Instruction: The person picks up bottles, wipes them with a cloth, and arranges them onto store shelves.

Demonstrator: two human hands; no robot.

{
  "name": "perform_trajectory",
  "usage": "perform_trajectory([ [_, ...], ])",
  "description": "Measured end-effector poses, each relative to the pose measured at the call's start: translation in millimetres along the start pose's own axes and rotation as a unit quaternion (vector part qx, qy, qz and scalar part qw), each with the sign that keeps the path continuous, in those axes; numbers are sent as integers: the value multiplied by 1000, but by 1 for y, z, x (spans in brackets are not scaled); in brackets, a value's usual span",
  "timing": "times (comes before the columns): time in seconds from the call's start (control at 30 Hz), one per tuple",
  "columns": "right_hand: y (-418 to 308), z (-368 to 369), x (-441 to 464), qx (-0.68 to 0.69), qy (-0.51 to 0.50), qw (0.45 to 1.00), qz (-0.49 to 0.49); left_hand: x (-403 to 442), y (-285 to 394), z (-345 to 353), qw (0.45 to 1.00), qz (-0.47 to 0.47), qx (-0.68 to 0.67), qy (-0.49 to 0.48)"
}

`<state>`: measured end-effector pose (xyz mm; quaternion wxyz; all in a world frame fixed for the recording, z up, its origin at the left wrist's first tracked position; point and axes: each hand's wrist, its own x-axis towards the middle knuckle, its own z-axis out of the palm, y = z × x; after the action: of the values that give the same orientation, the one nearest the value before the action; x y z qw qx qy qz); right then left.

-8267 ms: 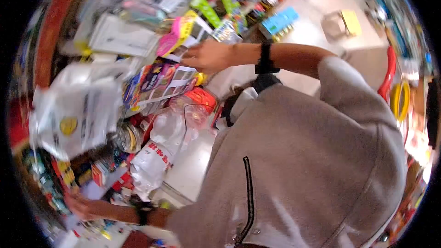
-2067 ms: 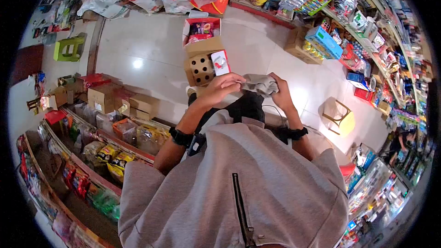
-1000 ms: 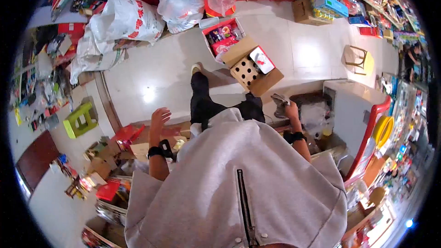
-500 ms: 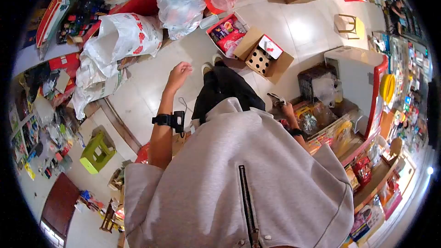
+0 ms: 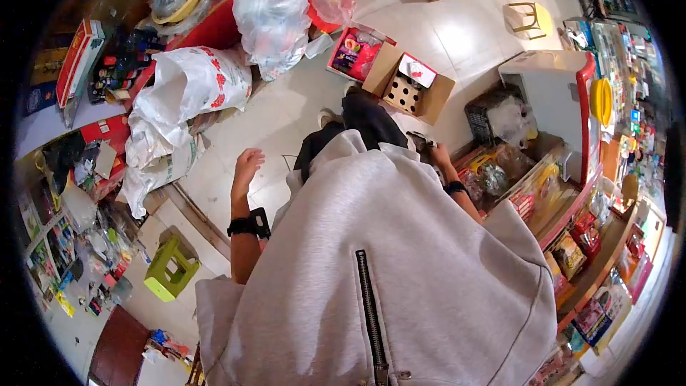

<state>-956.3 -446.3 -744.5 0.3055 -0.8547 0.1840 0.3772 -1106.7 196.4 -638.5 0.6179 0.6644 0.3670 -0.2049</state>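
Note:
My left hand hangs over the tiled floor with nothing in it, its fingers loosely extended. A black strap with a small dark device sits on that wrist. On the other side, my right hand is closed around a small dark and silver object, too small to name. Beyond it lies an open cardboard box with a white, black-spotted item inside. A red-edged box of colourful packets touches this carton.
White sacks and a clear plastic bag stand at left. A green stool is at lower left. A white chest, a dark crate and goods shelves border the right; a yellow chair stands farther off.
My left hand has moved lower and left in view, and my right hand is slightly higher, still gripping the small object. The surroundings have shifted as the head turned.

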Motion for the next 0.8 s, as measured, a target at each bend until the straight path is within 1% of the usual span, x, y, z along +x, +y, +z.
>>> perform_trajectory([
  [0.03,-4,0,2,19,-27,999,12,-3,-3,-4,1000,-23,0,4],
  [0.07,-7,1,3,21,-24,999,10,-4,-4,-8,999,-46,1,8],
  [0.17,9,15,23,23,8,1000,-14,-1,-14,-13,999,-42,-23,7],
  [0.2,41,30,50,33,64,995,-71,-2,-13,-13,999,-41,-21,6],
  [0.23,59,39,65,43,121,983,-128,-2,-11,-10,999,-33,-36,11],
  [0.27,46,35,54,45,123,983,-127,0,-8,-7,998,-24,-51,15],
  [0.33,4,20,18,79,53,994,-50,6,-2,-3,999,-25,-45,10],
  [0.47,21,23,38,49,56,995,-70,15,6,5,999,-18,-40,2],
  [0.53,10,22,42,-50,103,992,-54,21,6,5,999,-25,-40,0],
  [0.57,7,19,41,-49,103,992,-52,23,5,4,999,-33,-40,0],
  [0.63,-51,-6,10,-67,1,998,-4,25,3,4,998,-41,-44,8],
  [0.67,-40,-2,26,-66,1,998,-4,25,4,4,997,-49,-49,18],
  [0.73,-5,8,75,-103,25,993,-48,28,0,7,996,-60,-59,32],
  [0.8,-20,-1,86,-86,23,994,-55,24,1,10,994,-74,-69,46],
])
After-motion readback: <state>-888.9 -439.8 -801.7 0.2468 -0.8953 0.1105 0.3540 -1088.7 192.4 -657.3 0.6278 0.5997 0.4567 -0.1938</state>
